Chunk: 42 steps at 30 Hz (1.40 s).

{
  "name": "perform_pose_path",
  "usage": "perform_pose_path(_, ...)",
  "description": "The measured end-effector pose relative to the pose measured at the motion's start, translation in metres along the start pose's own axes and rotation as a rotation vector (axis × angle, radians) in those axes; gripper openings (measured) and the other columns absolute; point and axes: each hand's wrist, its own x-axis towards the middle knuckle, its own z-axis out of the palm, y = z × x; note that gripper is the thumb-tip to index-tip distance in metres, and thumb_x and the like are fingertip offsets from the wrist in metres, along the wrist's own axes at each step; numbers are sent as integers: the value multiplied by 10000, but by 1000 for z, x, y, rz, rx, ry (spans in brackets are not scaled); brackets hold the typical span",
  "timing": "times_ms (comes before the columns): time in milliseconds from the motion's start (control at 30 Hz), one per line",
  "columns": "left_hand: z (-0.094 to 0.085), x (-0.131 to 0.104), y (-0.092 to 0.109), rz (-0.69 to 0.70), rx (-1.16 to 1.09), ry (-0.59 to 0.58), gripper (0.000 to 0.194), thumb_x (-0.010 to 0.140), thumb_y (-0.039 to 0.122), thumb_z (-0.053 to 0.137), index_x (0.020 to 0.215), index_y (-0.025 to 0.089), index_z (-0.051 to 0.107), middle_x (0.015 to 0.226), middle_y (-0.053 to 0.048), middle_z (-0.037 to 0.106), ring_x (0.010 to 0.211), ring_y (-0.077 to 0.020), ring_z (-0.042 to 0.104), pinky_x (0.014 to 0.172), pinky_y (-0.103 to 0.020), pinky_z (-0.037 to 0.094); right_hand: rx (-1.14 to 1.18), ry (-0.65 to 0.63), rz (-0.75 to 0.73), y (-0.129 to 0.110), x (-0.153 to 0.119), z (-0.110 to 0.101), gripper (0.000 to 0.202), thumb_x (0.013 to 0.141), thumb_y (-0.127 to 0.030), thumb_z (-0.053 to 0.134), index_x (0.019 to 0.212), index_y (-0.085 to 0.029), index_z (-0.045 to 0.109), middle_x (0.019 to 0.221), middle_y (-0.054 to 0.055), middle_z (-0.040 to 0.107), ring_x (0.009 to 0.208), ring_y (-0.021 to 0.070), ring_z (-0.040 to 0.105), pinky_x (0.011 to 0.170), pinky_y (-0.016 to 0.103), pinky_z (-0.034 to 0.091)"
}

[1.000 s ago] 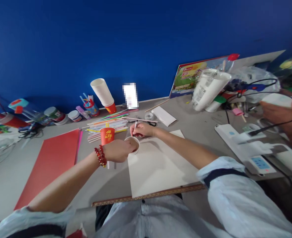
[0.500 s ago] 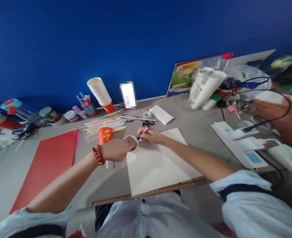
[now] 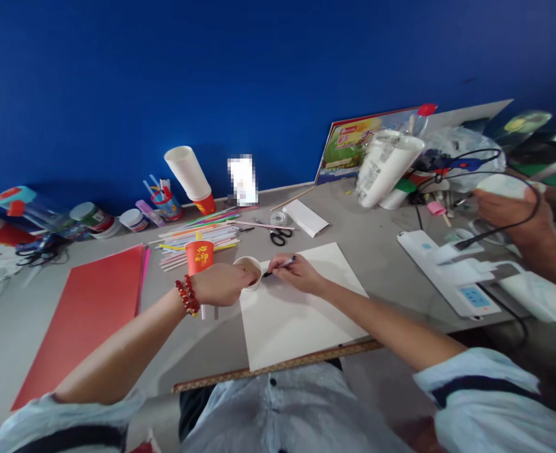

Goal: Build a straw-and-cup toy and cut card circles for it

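Note:
Fingers of my left hand (image 3: 221,284) reach into a tilted white paper cup (image 3: 248,263) and grip it over the white sheet (image 3: 301,324). My right hand (image 3: 301,275) is closed around a pen (image 3: 287,262). Its dark tip points left, close beside the cup's right side; whether it touches the cup or the sheet I cannot tell. An orange-red cup (image 3: 199,256) with gold characters stands just behind my left hand, a yellow straw end at its top. Beyond my hands lie black-handled scissors (image 3: 280,235) and a roll of tape (image 3: 278,218).
Several loose straws (image 3: 207,234) lie behind the orange-red cup. A stack of paper cups (image 3: 188,171) leans by the blue wall. Red paper (image 3: 103,289) lies left. At right are a power strip (image 3: 441,274), wrapped cups (image 3: 386,168) and another person's hand (image 3: 518,211).
My right hand has shifted slightly right and down, and the pen tip has moved lower along the cup's right side. The scissors' handles show more fully. My left hand keeps its hold.

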Motion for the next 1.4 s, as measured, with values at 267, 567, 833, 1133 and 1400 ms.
perform_pose_path(267, 4, 1, 5, -9, 14, 79, 386, 759, 76, 470, 1126, 151, 565, 873, -102, 689, 614, -213, 634, 483, -273, 423, 20, 361, 52, -3, 2, -19, 374, 985, -429, 357, 1198, -213, 576, 864, 41, 649, 588, 125, 536, 478, 208, 460)
perform_pose_path(567, -36, -10, -21, -245, -48, 440, 264, 944, 176, 370, 1068, 130, 599, 1023, -134, 675, 922, -249, 635, 753, -314, 471, -257, 183, 11, 6, -26, 5, 324, 1016, -336, 360, 1251, -235, 559, 1087, 81, 710, 891, 208, 696, 831, 360, 563)
perform_pose_path(833, -22, 54, -31, -189, -95, 535, 268, 904, 51, 429, 1096, 111, 607, 1143, -126, 660, 1038, -218, 605, 822, -278, 446, -643, 45, -138, 5, -37, 9, 371, 891, -207, 560, 1261, -199, 587, 1302, 140, 632, 1179, 350, 549, 1083, 595, 325)
perform_pose_path(1133, -8, 64, -35, -161, -103, 595, 224, 891, 139, 498, 1078, 117, 619, 1060, -161, 687, 999, -291, 659, 875, -429, 497, -1142, -6, -228, 6, -31, -8, 376, 959, -187, 478, 1329, -156, 534, 1163, 135, 682, 1055, 289, 597, 967, 454, 442)
perform_pose_path(1400, 18, 19, -6, -271, -312, 994, 261, 981, 262, 412, 1187, 182, 552, 1247, -114, 617, 1200, -219, 552, 1027, -378, 456, -1280, -14, -269, 1, 10, -38, 351, 985, -260, 482, 1323, -212, 563, 1006, 127, 666, 914, 291, 592, 776, 407, 457)
